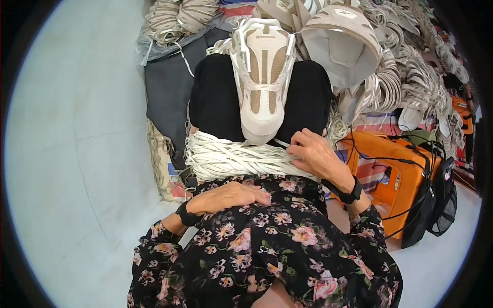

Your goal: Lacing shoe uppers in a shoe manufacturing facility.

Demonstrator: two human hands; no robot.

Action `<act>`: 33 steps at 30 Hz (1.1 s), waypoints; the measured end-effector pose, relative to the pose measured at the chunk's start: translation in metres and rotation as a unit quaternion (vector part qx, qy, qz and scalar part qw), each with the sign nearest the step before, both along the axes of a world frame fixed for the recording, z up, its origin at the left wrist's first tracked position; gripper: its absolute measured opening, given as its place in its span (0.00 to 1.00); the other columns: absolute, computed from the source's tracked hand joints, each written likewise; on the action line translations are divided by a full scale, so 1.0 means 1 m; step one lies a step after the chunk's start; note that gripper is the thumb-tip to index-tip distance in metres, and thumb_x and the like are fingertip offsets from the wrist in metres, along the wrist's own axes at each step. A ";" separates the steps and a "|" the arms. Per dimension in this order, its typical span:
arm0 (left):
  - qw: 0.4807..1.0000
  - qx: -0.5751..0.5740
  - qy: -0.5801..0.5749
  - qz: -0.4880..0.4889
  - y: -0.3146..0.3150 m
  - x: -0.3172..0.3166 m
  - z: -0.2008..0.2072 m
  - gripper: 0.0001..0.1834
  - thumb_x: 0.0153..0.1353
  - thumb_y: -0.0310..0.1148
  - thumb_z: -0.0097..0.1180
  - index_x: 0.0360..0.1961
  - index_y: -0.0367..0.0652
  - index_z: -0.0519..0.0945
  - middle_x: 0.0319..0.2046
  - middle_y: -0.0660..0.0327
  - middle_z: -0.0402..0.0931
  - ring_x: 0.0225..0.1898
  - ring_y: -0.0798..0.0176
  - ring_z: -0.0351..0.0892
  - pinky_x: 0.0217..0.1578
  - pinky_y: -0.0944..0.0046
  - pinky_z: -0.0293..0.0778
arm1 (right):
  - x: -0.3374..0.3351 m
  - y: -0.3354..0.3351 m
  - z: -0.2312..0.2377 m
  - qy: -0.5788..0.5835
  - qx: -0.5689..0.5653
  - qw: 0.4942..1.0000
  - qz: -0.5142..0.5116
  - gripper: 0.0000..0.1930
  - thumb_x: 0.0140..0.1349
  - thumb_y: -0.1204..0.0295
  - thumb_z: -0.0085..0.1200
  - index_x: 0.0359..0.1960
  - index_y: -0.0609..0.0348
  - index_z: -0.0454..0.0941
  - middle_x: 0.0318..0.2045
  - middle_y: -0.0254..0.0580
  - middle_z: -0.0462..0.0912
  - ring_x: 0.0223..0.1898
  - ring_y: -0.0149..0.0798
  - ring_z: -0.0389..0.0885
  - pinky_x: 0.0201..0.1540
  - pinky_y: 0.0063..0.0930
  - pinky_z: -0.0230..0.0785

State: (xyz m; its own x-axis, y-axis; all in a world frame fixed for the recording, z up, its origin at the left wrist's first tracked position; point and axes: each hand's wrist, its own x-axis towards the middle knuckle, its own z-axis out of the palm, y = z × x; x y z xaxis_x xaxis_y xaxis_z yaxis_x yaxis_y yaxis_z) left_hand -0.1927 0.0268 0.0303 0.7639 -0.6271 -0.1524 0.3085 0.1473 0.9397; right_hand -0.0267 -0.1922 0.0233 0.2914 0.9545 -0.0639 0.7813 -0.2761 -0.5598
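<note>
A white and beige shoe upper (263, 120) lies across my black-clad thighs, its toe pointing toward me. Between the toe and my waist rests a thick bundle of white shoelaces (236, 158). My right hand (314, 156) is at the bundle's right end, with thumb and fingers closed on a shoelace (281, 142) that runs out beside the toe. My left hand (231, 196) lies flat against my flowered shirt, just below the bundle, with its fingers stretched out and nothing in them. Both wrists wear black bands.
Stacked shoe uppers (387, 90) heap up at the right and far right, with one large stack (341, 36) leaning close. More uppers (192, 18) sit at the far left. An orange plastic crate (405, 203), cables and a black mesh bag (446, 205) stand at my right.
</note>
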 end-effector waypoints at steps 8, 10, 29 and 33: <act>0.966 0.179 -0.079 0.171 0.021 0.023 0.020 0.10 0.50 0.24 0.57 0.35 0.33 0.78 0.31 0.58 0.80 0.33 0.65 0.80 0.38 0.68 0.73 | -0.006 0.011 -0.003 0.003 0.037 0.999 -0.004 0.09 0.43 0.73 0.58 0.29 0.56 0.76 0.29 0.35 0.72 0.35 0.38 0.69 0.36 0.32 0.64; 0.953 0.168 0.002 0.254 0.032 0.028 0.024 0.08 0.56 0.26 0.52 0.35 0.34 0.79 0.28 0.58 0.80 0.32 0.67 0.79 0.36 0.69 0.73 | -0.008 0.020 -0.004 0.005 0.062 0.998 0.000 0.09 0.43 0.73 0.57 0.29 0.56 0.76 0.29 0.34 0.72 0.36 0.38 0.69 0.36 0.32 0.64; 0.964 0.172 0.042 0.200 0.040 0.022 0.030 0.08 0.62 0.31 0.49 0.35 0.39 0.79 0.14 0.70 0.68 0.16 0.78 0.64 0.18 0.75 0.60 | 0.176 -0.159 -0.052 -0.030 0.191 0.737 -0.648 0.08 0.56 0.70 0.49 0.29 0.61 0.77 0.13 0.28 0.68 0.15 0.27 0.63 0.19 0.22 0.57; 0.963 0.139 -0.003 0.231 0.020 0.041 0.043 0.09 0.62 0.31 0.49 0.32 0.38 0.78 0.14 0.67 0.69 0.15 0.77 0.65 0.17 0.74 0.60 | 0.134 -0.111 -0.038 -0.179 -0.192 0.861 -0.436 0.13 0.52 0.77 0.48 0.40 0.65 0.76 0.35 0.50 0.80 0.39 0.52 0.77 0.46 0.38 0.67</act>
